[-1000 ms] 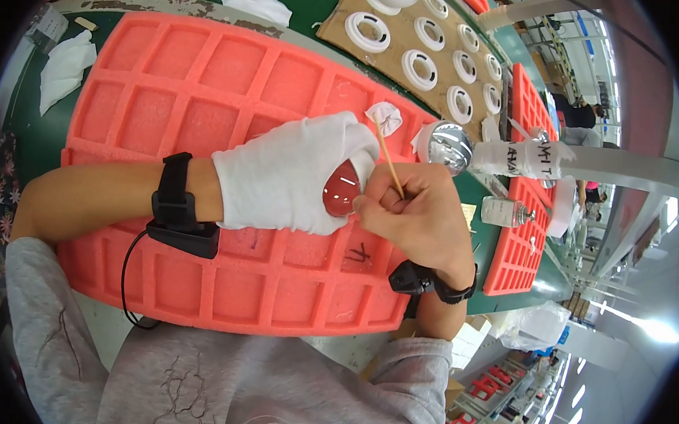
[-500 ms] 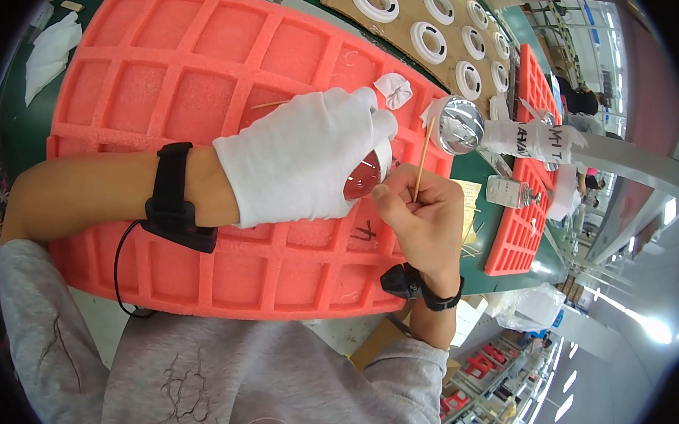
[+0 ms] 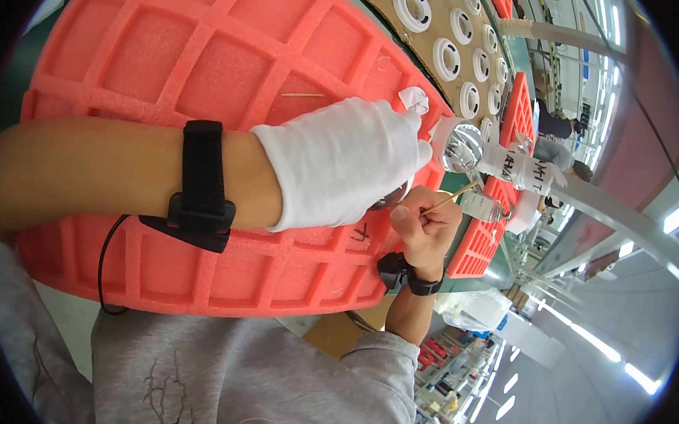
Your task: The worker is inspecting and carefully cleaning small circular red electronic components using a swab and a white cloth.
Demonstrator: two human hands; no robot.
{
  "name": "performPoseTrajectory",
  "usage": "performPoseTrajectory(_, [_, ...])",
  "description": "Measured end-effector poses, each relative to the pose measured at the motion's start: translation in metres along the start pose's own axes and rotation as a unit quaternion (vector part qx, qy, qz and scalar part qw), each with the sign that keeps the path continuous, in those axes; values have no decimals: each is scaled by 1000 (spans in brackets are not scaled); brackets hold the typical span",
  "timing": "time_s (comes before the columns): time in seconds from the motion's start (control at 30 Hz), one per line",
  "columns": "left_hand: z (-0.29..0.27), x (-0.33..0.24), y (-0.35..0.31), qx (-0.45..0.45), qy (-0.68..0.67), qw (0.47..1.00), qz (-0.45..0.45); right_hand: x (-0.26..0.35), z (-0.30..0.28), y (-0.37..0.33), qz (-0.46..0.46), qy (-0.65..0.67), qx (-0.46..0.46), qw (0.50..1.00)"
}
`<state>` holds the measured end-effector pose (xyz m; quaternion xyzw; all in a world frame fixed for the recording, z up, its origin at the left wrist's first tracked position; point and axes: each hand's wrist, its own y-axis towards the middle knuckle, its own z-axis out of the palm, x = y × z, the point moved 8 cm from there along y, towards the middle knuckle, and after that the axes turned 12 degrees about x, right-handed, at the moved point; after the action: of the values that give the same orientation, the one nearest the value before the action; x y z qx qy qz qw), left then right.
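Observation:
My left hand [image 3: 346, 162], in a white glove, is closed around a round glossy lens-like piece [image 3: 390, 198]. Only a dark, shiny strip and its pale rim show past the glove. My bare right hand [image 3: 428, 230] is close beside it, thumb and fingers pinching a thin wooden stick [image 3: 455, 196] that points up and to the right. The right fingertips are at the edge of the round piece; whether they touch it I cannot tell. Both hands are over a red foam tray [image 3: 169, 272] divided into square compartments.
Another thin stick [image 3: 303, 95] lies in the tray, and a crumpled white cloth [image 3: 414, 101] at its far right edge. Beyond are a shiny round lamp head [image 3: 463, 147] on a taped arm, a clear bottle [image 3: 480, 206], another red tray [image 3: 469, 253] and white rings [image 3: 446, 59] on cardboard.
The view has shifted. The round piece has turned, so less of its glossy face shows. The stick in my right hand has swung from nearly upright to slanting rightward.

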<state>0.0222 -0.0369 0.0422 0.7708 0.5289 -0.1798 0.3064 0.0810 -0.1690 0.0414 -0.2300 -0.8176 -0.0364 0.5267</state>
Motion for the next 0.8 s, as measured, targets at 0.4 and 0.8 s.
performPoseTrajectory(0.4, [1,5,0,-2,-31,999,-32,-6,9,-14,94,45,-82,991])
performPoseTrajectory(0.8, [2,2,1,-52,33,998,-29,2,38,-16,147,327,-235,904])
